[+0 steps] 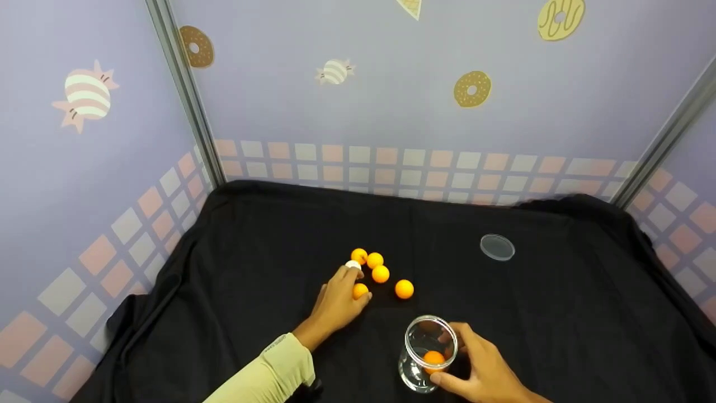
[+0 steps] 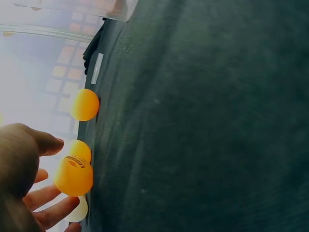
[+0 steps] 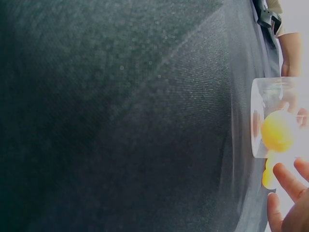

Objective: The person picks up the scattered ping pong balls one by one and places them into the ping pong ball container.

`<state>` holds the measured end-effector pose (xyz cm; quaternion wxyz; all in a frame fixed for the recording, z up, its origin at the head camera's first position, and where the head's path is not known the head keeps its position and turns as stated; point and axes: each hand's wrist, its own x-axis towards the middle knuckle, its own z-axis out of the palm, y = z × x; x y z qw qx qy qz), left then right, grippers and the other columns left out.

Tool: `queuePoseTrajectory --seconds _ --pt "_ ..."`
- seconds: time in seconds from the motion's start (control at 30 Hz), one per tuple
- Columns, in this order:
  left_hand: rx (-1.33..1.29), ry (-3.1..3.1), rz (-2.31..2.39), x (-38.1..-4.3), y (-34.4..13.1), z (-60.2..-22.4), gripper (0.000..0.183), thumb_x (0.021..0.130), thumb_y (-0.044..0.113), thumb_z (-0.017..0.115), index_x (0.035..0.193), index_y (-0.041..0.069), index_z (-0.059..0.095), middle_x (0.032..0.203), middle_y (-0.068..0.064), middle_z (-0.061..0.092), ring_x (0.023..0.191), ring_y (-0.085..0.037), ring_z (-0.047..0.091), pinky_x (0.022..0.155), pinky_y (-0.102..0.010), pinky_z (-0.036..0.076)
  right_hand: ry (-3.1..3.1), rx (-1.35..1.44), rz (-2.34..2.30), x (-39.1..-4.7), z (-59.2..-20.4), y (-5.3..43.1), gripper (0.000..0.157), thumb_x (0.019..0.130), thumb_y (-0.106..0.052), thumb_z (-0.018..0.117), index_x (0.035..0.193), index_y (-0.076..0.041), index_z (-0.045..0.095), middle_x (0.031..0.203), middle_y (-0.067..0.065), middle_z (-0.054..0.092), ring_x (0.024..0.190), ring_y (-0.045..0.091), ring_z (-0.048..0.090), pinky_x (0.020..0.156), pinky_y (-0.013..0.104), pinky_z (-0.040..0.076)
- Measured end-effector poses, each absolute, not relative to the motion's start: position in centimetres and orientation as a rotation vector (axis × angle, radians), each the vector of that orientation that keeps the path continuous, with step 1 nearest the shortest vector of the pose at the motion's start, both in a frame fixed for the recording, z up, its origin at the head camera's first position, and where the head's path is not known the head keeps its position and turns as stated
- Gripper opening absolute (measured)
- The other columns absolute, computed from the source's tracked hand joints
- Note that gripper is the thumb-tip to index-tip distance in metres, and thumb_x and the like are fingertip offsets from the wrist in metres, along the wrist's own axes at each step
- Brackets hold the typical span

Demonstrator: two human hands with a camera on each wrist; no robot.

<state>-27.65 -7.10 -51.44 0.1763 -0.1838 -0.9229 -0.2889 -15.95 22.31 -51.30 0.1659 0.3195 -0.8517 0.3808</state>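
In the head view, my left hand [image 1: 338, 296] reaches over the black cloth, its thumb and fingers spread around an orange ping-pong ball [image 1: 361, 291]. The left wrist view shows that ball [image 2: 74, 176] with printed lettering, a gap between it and the thumb. Beyond the fingertips a white ball [image 1: 353, 265] is partly hidden. My right hand [image 1: 484, 366] holds a clear jar [image 1: 411, 375] by its right side, thumb in front and fingers behind. The jar stands upright and uncovered, with an orange ball [image 1: 434, 361] inside.
Several more orange balls lie just past the left hand, one [image 1: 404, 289] a little apart to the right. A clear round lid [image 1: 497, 247] lies farther back on the right. Patterned walls [image 1: 391, 112] enclose the cloth-covered table [image 1: 291, 224].
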Motion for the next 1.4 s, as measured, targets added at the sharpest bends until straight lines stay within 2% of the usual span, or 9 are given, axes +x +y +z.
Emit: queuePoseTrajectory --seconds 0.13,0.57,1.4 --pt "-0.513 -2.631 -0.795 -27.7 -7.1 -51.9 0.039 0.078 0.031 0.073 0.11 0.016 0.058 0.107 0.003 0.054 0.086 -0.014 0.057 0.073 -0.036 0.05 -2.424 0.894 1.049 -15.9 -51.4 22.3 0.07 0.065 -0.036 0.084 0.122 -0.012 0.05 0.108 -0.012 0.058 0.083 0.007 0.063 0.068 0.019 0.05" --pt "-0.546 -2.623 -0.811 -27.7 -7.2 -52.1 0.035 0.079 0.024 0.073 0.109 0.016 0.057 0.107 0.004 0.052 0.083 -0.015 0.057 0.071 -0.036 0.051 -2.42 0.887 1.05 -15.9 -51.5 22.3 0.07 0.066 -0.037 0.083 0.123 -0.013 0.05 0.106 -0.008 0.061 0.084 0.007 0.063 0.068 0.019 0.05" --pt "-0.602 -2.587 -0.712 -25.9 -5.2 -49.9 0.039 0.079 0.031 0.072 0.112 0.016 0.056 0.104 0.002 0.054 0.078 -0.016 0.058 0.07 -0.035 0.05 -2.423 0.903 1.078 -16.0 -51.4 22.2 0.068 0.067 -0.035 0.083 0.122 -0.013 0.05 0.105 -0.004 0.061 0.08 0.006 0.064 0.068 0.017 0.05"
